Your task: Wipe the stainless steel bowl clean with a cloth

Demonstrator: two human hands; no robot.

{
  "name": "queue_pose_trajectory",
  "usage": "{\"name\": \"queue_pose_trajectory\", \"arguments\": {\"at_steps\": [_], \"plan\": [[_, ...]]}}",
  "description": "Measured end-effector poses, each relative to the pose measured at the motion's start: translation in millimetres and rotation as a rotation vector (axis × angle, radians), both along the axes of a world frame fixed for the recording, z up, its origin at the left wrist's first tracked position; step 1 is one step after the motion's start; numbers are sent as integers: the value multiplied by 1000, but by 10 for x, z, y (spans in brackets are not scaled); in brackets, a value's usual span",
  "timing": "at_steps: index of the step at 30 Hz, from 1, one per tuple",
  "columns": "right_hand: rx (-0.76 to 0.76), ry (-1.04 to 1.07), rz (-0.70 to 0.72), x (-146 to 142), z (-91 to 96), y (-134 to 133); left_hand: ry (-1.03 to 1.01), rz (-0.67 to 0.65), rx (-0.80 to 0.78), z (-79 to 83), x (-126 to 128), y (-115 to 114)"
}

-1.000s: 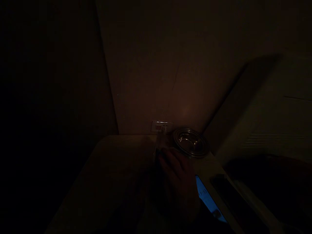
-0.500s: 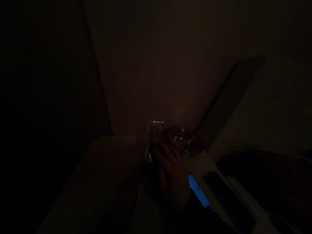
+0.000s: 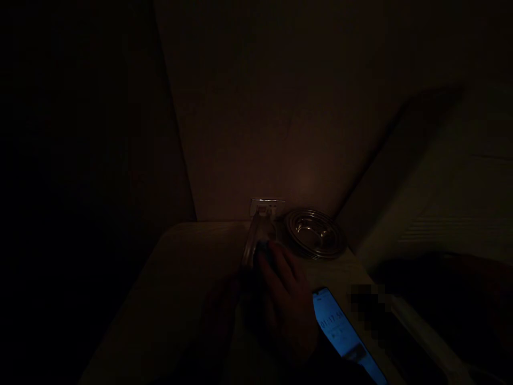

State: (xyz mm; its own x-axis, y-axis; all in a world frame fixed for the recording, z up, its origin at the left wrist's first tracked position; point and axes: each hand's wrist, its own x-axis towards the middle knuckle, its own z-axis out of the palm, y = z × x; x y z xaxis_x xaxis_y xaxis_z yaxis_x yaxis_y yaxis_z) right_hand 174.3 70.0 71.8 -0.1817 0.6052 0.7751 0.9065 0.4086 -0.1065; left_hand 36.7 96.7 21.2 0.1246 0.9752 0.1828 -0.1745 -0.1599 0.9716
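The scene is very dark. My right hand [image 3: 286, 299] reaches forward over a pale table [image 3: 180, 278], and its fingertips rest on the lower end of a long shiny metal thing [image 3: 256, 238]. This thing slants up toward a wall socket [image 3: 267, 206]. The fingers seem curled on it, but I cannot name it. A dim shape left of that hand may be my left hand [image 3: 218, 307]; its fingers are lost in shadow. A shiny metal bowl [image 3: 316, 235] sits just right of the long thing.
A lit phone [image 3: 340, 329] with a blue screen lies at the right of my hand, near the table's right edge. A wall rises behind the table. A pale slanted surface [image 3: 441, 203] stands to the right. The left side is black.
The right hand has stayed by the shiny thing near the socket. The view swung left, then back right, and more of the phone's screen shows now.
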Motion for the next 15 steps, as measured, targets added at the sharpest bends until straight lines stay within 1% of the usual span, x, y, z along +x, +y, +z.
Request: {"name": "queue_pose_trajectory", "arguments": {"at_steps": [5, 7, 8, 10, 13, 15], "plan": [[71, -91, 18, -60, -233, -212, 27, 2, -4, -6, -30, -23], [76, -114, 24, -56, -257, -239, 31, -3, -6, 1, -40, -28], [80, -123, 24, -46, -234, -228, 32, -7, -8, 8, -41, -31], [69, -126, 23, -19, -123, -163, 31, -18, -12, 26, -35, -37], [-12, -68, 12, -4, 89, -55, 28, -31, -17, 59, -19, -52], [-52, -45, 0, -32, 154, -42, 24, -37, -18, 83, -18, -57]]}}
